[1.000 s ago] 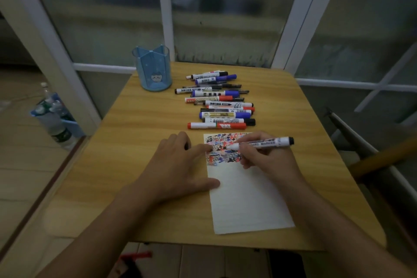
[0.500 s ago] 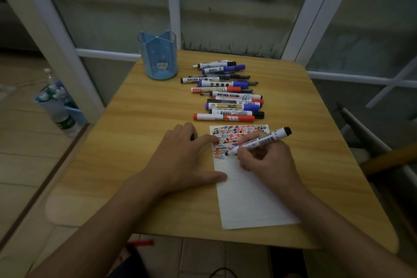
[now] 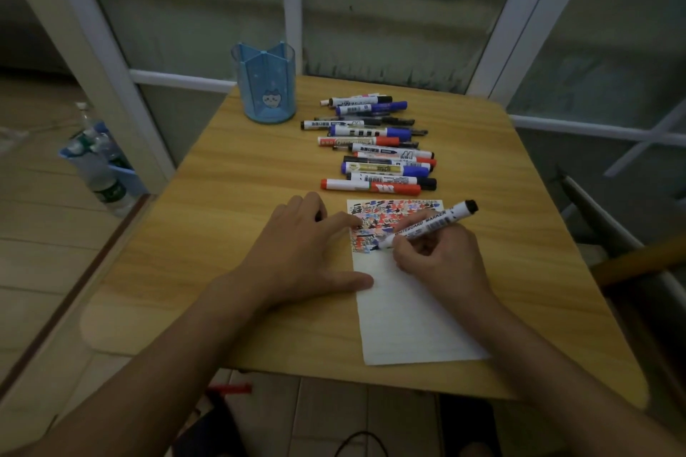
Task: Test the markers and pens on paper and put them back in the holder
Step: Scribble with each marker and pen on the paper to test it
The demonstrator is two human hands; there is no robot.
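My right hand [image 3: 438,256] pinches the whiteboard marker [image 3: 427,224], tip on the paper [image 3: 408,308] near the table [image 3: 241,197] front edge. Left hand [image 3: 297,252], fingers spread, pins the paper; if it lifts, I'd expect the sheet to skid. Marker row [image 3: 375,148] lies between me and the holder [image 3: 265,85] at the far-left corner; a reach could scatter them.

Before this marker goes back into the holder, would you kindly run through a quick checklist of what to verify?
1. Right hand grips the whiteboard marker: ok.
2. Marker tip on the paper: ok.
3. Left hand presses the paper's edge flat: ok.
4. Marker capped for storage: not ok; the tip is bare.
5. Fresh mark from this marker: cannot tell among the scribbles.
6. Blue holder upright, path unobstructed: ok.
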